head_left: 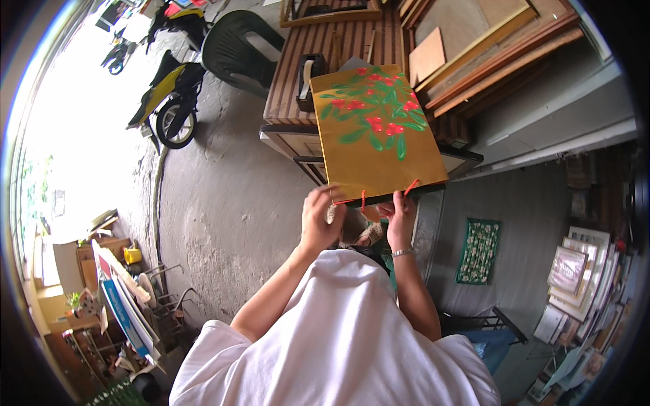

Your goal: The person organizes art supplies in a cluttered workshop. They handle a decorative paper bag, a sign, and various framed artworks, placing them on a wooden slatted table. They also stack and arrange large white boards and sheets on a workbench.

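Well, the gold bag: a flat gold paper bag painted with green leaves and red berries lies with its far end on the brown striped surface, its near end jutting past the surface's near edge toward the person.
Orange cords: two thin orange-red cords show at the bag's near edge, between the hands.
Right hand: from where I stand, the right hand is at that near edge, just beside one cord, thumb and fingers seemingly pinching the bag's rim.
Left hand: the left hand is by the bag's near left corner, fingers blurred and loosely curved; whether they grip it, I can't tell.
Work at the cords: I'd judge that the corded end is being handled or straightened.
Next move: it seems to call for a steady right pinch and a sure left hold, without creasing the gold face.
Tape: a black tape dispenser is just beside the bag, toward the surface's left edge.
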`<state>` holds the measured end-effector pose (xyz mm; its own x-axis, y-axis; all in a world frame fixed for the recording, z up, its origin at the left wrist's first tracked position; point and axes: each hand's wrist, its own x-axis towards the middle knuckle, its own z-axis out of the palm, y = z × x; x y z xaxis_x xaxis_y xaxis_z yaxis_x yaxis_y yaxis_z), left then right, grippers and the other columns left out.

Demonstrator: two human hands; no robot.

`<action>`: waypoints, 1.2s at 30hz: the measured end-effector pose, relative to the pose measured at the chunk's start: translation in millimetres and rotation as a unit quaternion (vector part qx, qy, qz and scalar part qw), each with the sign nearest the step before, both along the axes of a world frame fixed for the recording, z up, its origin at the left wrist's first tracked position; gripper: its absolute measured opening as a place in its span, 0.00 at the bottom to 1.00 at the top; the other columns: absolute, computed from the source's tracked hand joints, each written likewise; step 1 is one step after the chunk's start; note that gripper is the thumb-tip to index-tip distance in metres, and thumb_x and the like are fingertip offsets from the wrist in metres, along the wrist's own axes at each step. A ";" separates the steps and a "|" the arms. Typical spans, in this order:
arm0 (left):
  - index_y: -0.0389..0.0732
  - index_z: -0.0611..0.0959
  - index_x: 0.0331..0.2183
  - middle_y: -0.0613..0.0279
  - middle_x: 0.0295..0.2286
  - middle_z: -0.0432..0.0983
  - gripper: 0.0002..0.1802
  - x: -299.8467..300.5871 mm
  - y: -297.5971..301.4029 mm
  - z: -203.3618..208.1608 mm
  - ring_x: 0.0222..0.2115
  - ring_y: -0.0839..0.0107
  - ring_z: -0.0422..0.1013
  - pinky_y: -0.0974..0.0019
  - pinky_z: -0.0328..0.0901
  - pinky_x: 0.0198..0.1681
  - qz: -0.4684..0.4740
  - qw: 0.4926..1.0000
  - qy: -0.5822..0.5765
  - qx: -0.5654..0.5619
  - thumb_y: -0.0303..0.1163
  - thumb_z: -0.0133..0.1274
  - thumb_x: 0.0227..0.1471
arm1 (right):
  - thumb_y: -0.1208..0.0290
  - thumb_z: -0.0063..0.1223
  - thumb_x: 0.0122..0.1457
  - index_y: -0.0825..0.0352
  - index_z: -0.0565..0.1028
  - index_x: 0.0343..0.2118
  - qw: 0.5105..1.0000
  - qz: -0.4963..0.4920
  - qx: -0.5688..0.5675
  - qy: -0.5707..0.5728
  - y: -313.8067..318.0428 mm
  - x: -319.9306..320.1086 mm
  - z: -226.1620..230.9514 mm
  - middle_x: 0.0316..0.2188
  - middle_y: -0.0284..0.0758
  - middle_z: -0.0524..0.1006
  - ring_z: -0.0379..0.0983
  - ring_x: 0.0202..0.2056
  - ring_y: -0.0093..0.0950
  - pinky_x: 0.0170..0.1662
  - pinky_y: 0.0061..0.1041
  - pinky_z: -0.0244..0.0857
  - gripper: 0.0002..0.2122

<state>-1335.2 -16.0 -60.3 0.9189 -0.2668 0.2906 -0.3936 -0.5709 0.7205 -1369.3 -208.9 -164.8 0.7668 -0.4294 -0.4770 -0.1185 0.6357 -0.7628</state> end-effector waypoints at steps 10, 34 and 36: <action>0.36 0.73 0.52 0.55 0.50 0.74 0.26 55.5 0.1 -73.3 0.50 0.66 0.72 0.59 0.69 0.53 0.069 0.714 0.540 -0.441 0.41 0.56 0.58 | 0.53 0.42 0.68 0.57 0.69 0.40 0.984 0.002 0.166 -0.072 -14.2 1.3 -35.7 0.30 0.23 0.71 0.67 0.32 0.21 0.41 0.27 0.63 0.12; 0.36 0.71 0.54 0.59 0.49 0.74 0.24 -14.1 -15.2 -58.5 0.50 0.69 0.71 0.60 0.69 0.53 -0.087 0.654 0.539 -0.523 0.29 0.57 0.58 | 0.79 0.57 0.57 0.67 0.68 0.57 0.994 -0.022 0.051 -0.089 -27.7 -30.8 49.3 0.52 0.35 0.73 0.70 0.51 0.31 0.55 0.35 0.67 0.23; 0.39 0.68 0.58 0.60 0.52 0.71 0.28 -17.9 -0.6 -58.0 0.50 0.68 0.71 0.61 0.68 0.51 -0.136 0.674 0.538 -0.487 0.35 0.55 0.60 | 0.80 0.55 0.58 0.66 0.70 0.55 0.994 0.023 0.018 -0.109 -36.4 -45.9 52.8 0.50 0.35 0.74 0.72 0.50 0.32 0.54 0.38 0.69 0.20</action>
<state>-1353.1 -16.6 -118.3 0.6926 -0.6324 -0.3469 0.6623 0.3669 0.6533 -1415.1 -245.3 -112.0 0.8715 -0.3777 -0.3128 0.0176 0.6614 -0.7498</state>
